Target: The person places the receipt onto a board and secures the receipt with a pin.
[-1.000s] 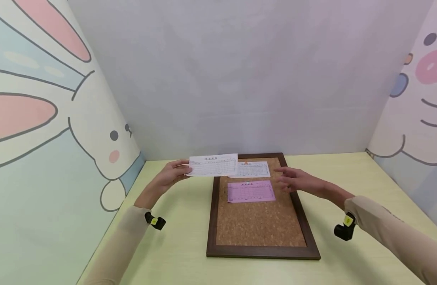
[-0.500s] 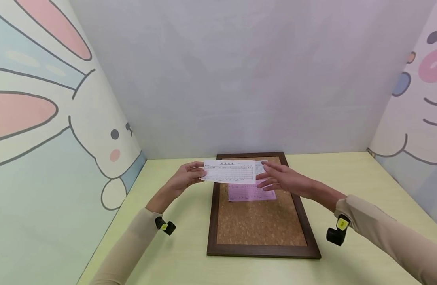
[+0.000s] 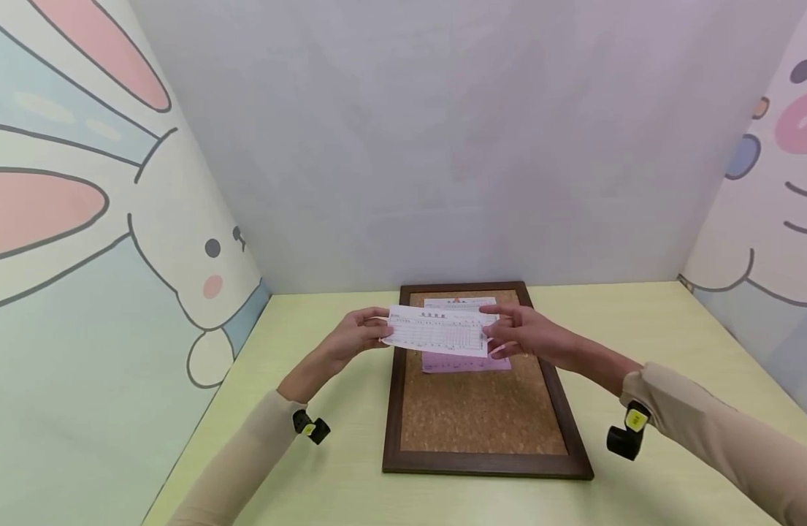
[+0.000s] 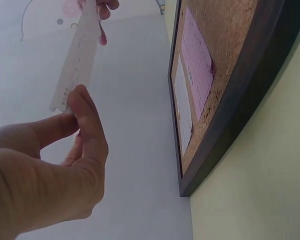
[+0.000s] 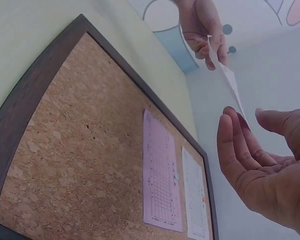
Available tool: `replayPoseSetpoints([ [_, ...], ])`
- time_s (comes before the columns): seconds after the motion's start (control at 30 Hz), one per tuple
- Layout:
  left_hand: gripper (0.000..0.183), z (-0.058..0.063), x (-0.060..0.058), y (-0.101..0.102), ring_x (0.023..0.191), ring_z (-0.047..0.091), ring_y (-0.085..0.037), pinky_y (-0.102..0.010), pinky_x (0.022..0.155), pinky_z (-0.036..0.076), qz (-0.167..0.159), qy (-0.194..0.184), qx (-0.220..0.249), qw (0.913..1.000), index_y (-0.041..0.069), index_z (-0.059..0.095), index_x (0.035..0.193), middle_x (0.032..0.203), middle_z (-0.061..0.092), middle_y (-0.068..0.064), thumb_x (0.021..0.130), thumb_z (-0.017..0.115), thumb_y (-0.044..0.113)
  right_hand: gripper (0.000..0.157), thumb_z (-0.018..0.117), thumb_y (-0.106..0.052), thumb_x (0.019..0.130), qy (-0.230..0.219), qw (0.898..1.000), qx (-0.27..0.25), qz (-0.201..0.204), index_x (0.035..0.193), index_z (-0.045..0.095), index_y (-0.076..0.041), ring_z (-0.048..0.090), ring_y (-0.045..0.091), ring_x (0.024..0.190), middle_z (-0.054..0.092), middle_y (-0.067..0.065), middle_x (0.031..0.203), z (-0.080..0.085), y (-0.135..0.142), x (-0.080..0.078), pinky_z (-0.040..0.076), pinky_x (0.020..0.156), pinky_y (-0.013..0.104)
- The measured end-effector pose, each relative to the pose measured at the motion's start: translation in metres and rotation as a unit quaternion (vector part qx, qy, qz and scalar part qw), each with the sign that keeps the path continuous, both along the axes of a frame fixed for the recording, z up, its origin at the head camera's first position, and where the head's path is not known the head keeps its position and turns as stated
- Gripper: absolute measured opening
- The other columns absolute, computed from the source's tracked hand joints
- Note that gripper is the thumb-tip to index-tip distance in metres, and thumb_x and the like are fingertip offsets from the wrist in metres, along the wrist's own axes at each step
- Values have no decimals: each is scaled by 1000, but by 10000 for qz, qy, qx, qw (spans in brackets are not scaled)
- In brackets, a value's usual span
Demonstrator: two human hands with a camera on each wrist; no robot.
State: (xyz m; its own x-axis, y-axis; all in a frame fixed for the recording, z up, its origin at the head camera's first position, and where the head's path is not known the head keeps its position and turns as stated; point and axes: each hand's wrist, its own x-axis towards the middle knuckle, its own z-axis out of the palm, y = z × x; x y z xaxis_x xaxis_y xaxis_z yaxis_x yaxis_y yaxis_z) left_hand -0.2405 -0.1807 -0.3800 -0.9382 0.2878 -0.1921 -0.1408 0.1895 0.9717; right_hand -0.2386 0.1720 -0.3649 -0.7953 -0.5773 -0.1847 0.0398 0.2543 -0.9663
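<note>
A white printed form hangs in the air over the upper part of the corkboard. My left hand pinches its left end between thumb and fingers, as the left wrist view also shows. At the other end is my right hand. Its fingertips sit right at the sheet's edge, while the thumb stands a little apart from the paper. On the board behind lie a pink form and another white form, partly covered by the held sheet in the head view.
The corkboard's dark wooden frame lies flat on a pale yellow table. A small orange pushpin marks the white form and a pale one the pink form. A grey wall rises behind; cartoon panels flank both sides.
My left hand has carried the white form rightward and slightly down, over the board's pinned sheets. My right hand has moved left, its fingers now at the form's right end.
</note>
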Motion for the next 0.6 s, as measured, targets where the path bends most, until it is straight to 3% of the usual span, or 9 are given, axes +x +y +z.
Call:
replayPoseSetpoints([
  [0.17,40,-2,2,4,96,69,-13,-43,99,55,-95,-49,83,9999,-3,53,139,121,68,-11,101,60,4,78,66,-17,100,-107,9999,-34,-87,159,21,4,67,20,94,74,13,113,-2,3,0,60,85,30],
  [0.47,40,-9,9,7,94,69,-14,-31,88,58,-314,-187,16,9993,-1,52,138,119,69,-10,100,63,6,74,66,-13,100,-13,9998,145,-106,156,25,11,68,15,86,77,4,91,-12,8,-6,61,79,28],
  [0.6,39,-16,14,8,92,67,-15,-30,85,58,-395,-227,-55,9989,-1,53,134,113,69,-8,98,65,5,75,68,-13,98,-26,9998,201,-14,155,26,11,70,18,86,78,6,92,-18,11,-5,62,79,32],
])
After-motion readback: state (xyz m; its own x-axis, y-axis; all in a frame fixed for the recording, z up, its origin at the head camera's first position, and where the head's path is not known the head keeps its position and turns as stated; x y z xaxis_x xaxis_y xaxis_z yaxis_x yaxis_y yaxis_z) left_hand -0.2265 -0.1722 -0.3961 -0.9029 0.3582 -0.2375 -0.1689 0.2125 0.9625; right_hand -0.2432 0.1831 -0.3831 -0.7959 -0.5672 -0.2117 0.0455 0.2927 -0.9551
